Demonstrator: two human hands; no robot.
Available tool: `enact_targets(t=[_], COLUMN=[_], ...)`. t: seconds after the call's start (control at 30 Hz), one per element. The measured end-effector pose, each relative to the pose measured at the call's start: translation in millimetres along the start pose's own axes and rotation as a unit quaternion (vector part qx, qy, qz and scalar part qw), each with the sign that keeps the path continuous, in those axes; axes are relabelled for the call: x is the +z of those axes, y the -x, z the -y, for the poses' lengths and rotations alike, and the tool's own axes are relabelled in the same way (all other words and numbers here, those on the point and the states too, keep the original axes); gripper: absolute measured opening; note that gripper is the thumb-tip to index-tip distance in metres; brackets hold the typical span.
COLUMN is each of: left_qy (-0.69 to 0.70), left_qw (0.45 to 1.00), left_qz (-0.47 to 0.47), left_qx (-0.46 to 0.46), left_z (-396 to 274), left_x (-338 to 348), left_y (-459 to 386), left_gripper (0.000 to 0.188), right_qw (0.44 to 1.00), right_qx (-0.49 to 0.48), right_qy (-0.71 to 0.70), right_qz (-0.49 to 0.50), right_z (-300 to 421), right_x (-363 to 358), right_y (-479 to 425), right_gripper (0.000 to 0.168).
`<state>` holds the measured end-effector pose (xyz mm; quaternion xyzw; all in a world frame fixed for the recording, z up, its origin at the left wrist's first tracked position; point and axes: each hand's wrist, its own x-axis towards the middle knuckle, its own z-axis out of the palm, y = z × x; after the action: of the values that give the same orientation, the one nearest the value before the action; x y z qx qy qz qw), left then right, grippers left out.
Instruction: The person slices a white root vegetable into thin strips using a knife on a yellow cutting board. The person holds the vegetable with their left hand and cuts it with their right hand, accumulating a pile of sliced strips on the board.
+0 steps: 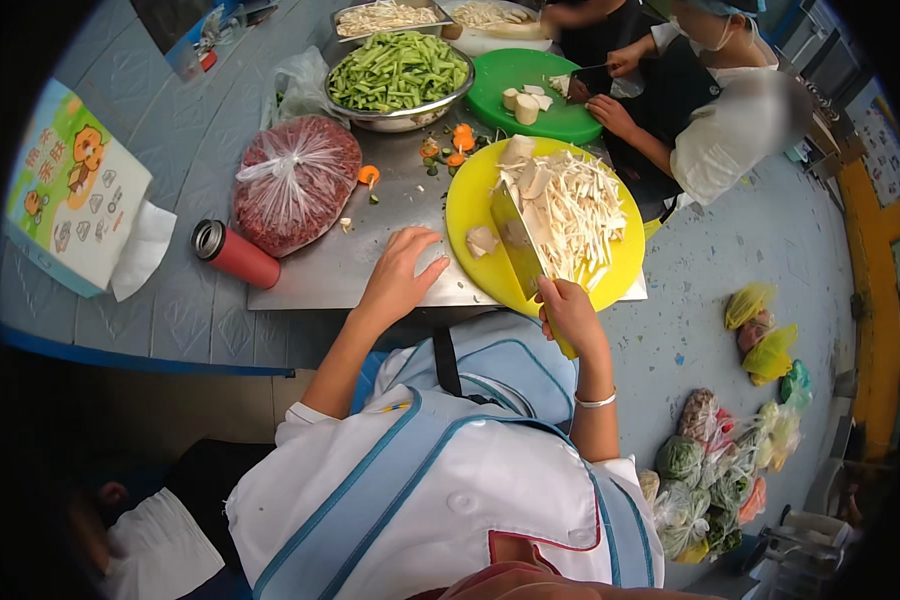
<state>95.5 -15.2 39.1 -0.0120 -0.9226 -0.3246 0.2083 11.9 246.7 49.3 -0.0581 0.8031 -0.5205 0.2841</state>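
Observation:
A cleaver [517, 232] is in my right hand [571, 313], gripped by its yellow handle near the front rim of a round yellow cutting board [469, 187]. Its blade stands against a heap of thin pale strips [581, 206], apparently king oyster mushroom. Thicker slices and a chunk [517, 148] lie at the heap's far left side. A separate pale piece [481, 241] rests left of the blade. My left hand [399, 271] hovers just left of the board, fingers apart and holding nothing.
A tied plastic bag of minced meat [296, 187], a red flask [236, 255] and a tissue pack [82, 187] are leftward. Behind stand a bowl of cut green vegetables [397, 71] and a green board [495, 82], where a co-worker [690, 112] cuts. Bagged vegetables [720, 465] lie on the floor.

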Motion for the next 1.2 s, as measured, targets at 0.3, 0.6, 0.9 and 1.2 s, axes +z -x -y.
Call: enact_targets(t=[0.3,0.6,0.9,1.2], left_qy=[0.047,0.102,0.053,0.04], left_qw=[0.988,0.985,0.992,0.995], left_qz=[0.144,0.141,0.03,0.046], left_qx=[-0.012,0.009,0.108,0.076], left_z=[26.8,38.6,34.2,35.0], left_x=[91.0,81.4,88.2,91.2], left_y=[-47.3,-45.8,-36.9,-34.1], left_gripper=[0.05,0.04,0.023,0.019], right_qw=[0.998,0.995,0.996,0.965], right_qx=[0.056,0.075,0.068,-0.06], right_qy=[0.016,-0.008,0.033,0.255], right_qz=[-0.007,0.071,0.044,0.002], right_z=[5.1,8.9,14.3,27.9], right_x=[-5.1,-18.7,-13.2,9.9], right_y=[7.4,10.6,18.4,48.3], right_gripper=[0.045,0.044,0.038,0.037])
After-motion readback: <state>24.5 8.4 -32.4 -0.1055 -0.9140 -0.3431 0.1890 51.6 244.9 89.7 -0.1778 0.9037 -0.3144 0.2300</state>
